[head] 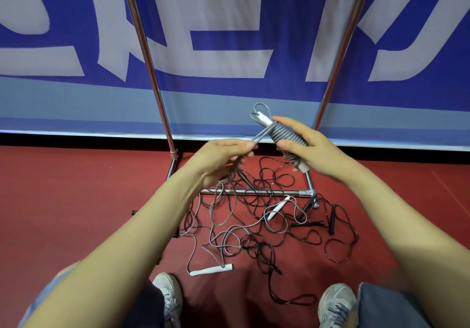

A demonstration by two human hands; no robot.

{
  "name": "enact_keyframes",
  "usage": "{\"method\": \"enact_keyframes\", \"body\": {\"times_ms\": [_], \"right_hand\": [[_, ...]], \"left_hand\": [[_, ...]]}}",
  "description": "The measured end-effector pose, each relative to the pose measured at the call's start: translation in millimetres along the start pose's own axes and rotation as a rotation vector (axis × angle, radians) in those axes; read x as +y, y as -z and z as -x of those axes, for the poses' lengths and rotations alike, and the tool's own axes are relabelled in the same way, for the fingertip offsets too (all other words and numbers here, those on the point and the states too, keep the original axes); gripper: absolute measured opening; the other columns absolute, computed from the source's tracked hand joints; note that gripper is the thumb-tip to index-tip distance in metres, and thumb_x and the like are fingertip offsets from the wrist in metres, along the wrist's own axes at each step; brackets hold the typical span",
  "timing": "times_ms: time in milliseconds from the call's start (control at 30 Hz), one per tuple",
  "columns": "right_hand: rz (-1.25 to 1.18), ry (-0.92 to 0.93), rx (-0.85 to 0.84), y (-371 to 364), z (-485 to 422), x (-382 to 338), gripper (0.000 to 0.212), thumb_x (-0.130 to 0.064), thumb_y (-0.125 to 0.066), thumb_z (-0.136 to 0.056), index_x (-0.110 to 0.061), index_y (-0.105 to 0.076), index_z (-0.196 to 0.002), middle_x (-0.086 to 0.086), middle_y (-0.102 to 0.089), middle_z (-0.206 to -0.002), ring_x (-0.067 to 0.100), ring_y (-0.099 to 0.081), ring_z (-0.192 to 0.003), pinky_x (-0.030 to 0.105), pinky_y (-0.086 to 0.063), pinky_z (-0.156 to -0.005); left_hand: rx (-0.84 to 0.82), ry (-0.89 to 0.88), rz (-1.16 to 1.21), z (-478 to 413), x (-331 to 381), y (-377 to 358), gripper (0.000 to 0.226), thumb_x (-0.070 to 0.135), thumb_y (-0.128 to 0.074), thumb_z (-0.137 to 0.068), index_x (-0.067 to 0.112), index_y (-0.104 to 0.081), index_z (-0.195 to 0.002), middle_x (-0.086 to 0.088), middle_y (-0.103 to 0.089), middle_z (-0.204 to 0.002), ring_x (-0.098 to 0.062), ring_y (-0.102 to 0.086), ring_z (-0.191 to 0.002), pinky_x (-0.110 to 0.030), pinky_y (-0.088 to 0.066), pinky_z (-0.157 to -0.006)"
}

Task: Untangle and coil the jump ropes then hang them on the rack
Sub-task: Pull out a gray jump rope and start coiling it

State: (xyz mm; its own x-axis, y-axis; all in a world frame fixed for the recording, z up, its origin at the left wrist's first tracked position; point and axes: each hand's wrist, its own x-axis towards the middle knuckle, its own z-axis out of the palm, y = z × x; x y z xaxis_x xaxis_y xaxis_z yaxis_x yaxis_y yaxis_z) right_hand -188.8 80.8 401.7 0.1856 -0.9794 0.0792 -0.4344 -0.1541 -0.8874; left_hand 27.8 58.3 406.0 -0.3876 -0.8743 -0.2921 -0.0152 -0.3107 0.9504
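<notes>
- The right hand (312, 149) is raised in front of the rack, its thumb and fingers curled round a grey rope bundle (284, 137).
- The bundle is cord wrapped in tight turns round white handles. One handle end sticks out above the hand and another below it, and two small loops stand up at the top.
- The left hand (221, 160) pinches the loose grey cord (262, 134) between thumb and fingertips. The cord runs taut from the pinch up to the bundle and hangs down below the hand towards the floor.
- The rack (150, 73) is chrome, with two uprights rising past the hands and a low crossbar near the floor.
- A tangled pile of ropes (254, 226) lies on the red floor (76, 213), spread over and in front of the crossbar. Grey cord and thin black cord are mixed together in it.
- A white handle (211, 269) lies at the near edge of the pile and another (277, 208) lies nearer the crossbar.
- Black handles (332, 219) lie on the right side of the pile. How many ropes there are is hard to tell.
- A blue banner (229, 22) with pale lettering stands behind the rack.
- Two grey shoes (167, 292) show at the bottom edge.
</notes>
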Motion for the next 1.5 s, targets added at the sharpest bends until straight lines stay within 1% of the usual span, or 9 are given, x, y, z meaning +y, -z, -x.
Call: {"method": "enact_keyframes", "body": {"times_ms": [233, 400, 500, 667, 833, 1067, 1133, 1267, 1500], "right_hand": [[-0.295, -0.05, -0.023, -1, 2, -10, 0.042, -0.026, -0.062, -0.089, -0.051, -0.055, -0.122, 0.01, -0.068, -0.093, 0.027, -0.065, -0.077, 0.038, -0.054, -0.058], [-0.477, -0.08, -0.285, 3, 11, -17, 0.044, -0.029, -0.065, -0.087, -0.037, -0.055, -0.129, 0.017, -0.068, -0.09, 0.026, -0.062, -0.073, 0.031, -0.053, -0.048], [-0.508, -0.072, -0.484, 3, 20, -24, 0.051, -0.027, -0.063, -0.085, -0.025, -0.05, -0.135, 0.011, -0.069, -0.089, 0.02, -0.065, -0.072, 0.025, -0.053, -0.051], [-0.353, -0.226, -0.74, 6, 27, -31, 0.049, -0.003, -0.046, -0.091, -0.011, -0.043, -0.139, 0.001, -0.07, -0.083, 0.012, -0.065, -0.067, 0.018, -0.052, -0.05], [0.045, -0.324, -0.919, -16, 23, -23, 0.044, -0.015, -0.057, -0.095, -0.024, -0.049, -0.137, 0.007, -0.067, -0.099, 0.019, -0.065, -0.073, 0.024, -0.055, -0.061], [0.372, -0.224, -0.602, -13, 14, -12, 0.048, -0.037, -0.062, -0.092, -0.036, -0.039, -0.134, 0.009, -0.061, -0.116, 0.022, -0.066, -0.089, 0.033, -0.054, -0.081], [0.428, -0.216, -0.47, -14, 12, -7, 0.065, -0.041, -0.065, -0.089, -0.032, -0.026, -0.14, 0.014, -0.063, -0.11, 0.027, -0.064, -0.087, 0.039, -0.052, -0.084], [0.444, -0.145, -0.33, -12, 9, -1, 0.068, -0.037, -0.06, -0.093, -0.048, -0.016, -0.144, 0.01, -0.065, -0.075, 0.023, -0.063, -0.057, 0.022, -0.05, -0.058], [0.395, 0.009, -0.029, -7, 6, -5, 0.057, -0.031, -0.054, -0.097, -0.053, -0.029, -0.143, -0.015, -0.052, -0.072, 0.007, -0.052, -0.059, 0.028, -0.046, -0.069]], "left_hand": [[0.103, -0.272, -0.276, 0, -2, 3, 0.015, 0.026, -0.066, -0.089, 0.015, -0.072, -0.081, 0.008, -0.054, -0.058, -0.007, -0.04, -0.051, -0.02, -0.033, -0.054], [-0.023, -0.367, -0.53, 0, 2, 21, 0.017, 0.022, -0.059, -0.093, 0.015, -0.073, -0.101, 0.008, -0.06, -0.075, -0.001, -0.051, -0.067, -0.014, -0.042, -0.073], [-0.16, -0.379, -0.598, 3, -2, 25, 0.01, 0.022, -0.064, -0.087, 0.019, -0.073, -0.091, 0.011, -0.062, -0.07, -0.001, -0.052, -0.066, -0.017, -0.042, -0.073], [-0.323, -0.33, -0.744, 2, -2, 29, 0.014, 0.001, -0.068, -0.083, 0.013, -0.074, -0.084, 0.009, -0.066, -0.075, 0.002, -0.056, -0.068, -0.014, -0.042, -0.069], [-0.511, -0.102, -0.97, -3, -11, 26, 0.015, 0.017, -0.077, -0.079, 0.009, -0.076, -0.091, 0.006, -0.072, -0.081, 0.004, -0.061, -0.074, -0.009, -0.043, -0.077], [0.08, -0.278, -0.781, -8, -26, 5, 0.011, 0.026, -0.075, -0.082, 0.015, -0.076, -0.082, -0.001, -0.072, -0.074, 0.0, -0.058, -0.06, -0.015, -0.045, -0.061], [0.122, -0.302, -0.67, -3, -24, 0, 0.013, 0.023, -0.073, -0.084, 0.011, -0.076, -0.086, -0.001, -0.072, -0.074, 0.006, -0.058, -0.058, -0.009, -0.044, -0.061], [0.139, -0.356, -0.648, 0, -25, -10, 0.017, 0.026, -0.062, -0.093, 0.014, -0.074, -0.096, 0.007, -0.068, -0.068, 0.001, -0.055, -0.057, -0.019, -0.046, -0.059], [0.16, -0.33, -0.11, 3, -17, -16, 0.016, 0.017, -0.063, -0.092, 0.014, -0.063, -0.108, 0.002, -0.064, -0.071, -0.008, -0.036, -0.04, -0.018, -0.027, -0.04]]}}
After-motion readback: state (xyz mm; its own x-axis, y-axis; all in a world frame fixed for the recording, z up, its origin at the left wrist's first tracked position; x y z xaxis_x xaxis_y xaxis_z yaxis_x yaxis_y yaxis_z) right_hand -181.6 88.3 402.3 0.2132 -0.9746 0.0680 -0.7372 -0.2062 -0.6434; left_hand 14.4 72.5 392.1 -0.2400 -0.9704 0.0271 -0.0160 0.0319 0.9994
